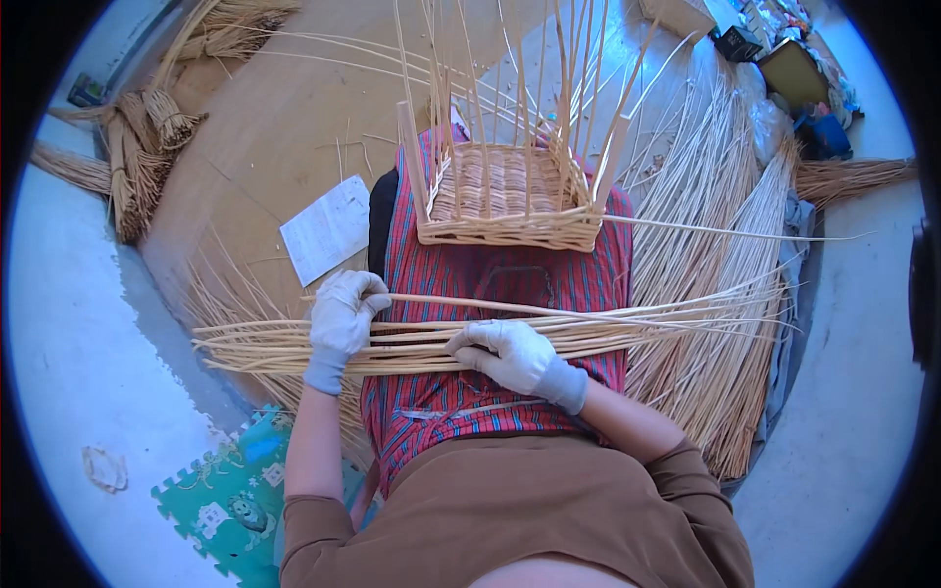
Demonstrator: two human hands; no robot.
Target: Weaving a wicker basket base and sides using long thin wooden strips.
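A bundle of pale wicker rods (pixel 260 350) lies crosswise over the striped red cloth (pixel 412 260) on my lap. My left hand (pixel 338 321), in a white glove, is closed at the bundle's left part, with its thumb and fingers pinched around a single wicker rod (pixel 446 301) lying along the far side. My right hand (pixel 515 355), also gloved, rests over the middle of the bundle. Its fingers are curled and closed on rods there. Beyond both hands, a part-woven wicker basket (pixel 510 186) sits on the cloth, with tall stakes rising from it.
Long loose rods (pixel 706 245) cover the floor at the right. Tied wicker bundles (pixel 137 162) lie at the far left. A white paper sheet (pixel 328 230) is left of the cloth, and a green foam mat (pixel 230 495) lies near left. One rod sticks out rightward from the basket.
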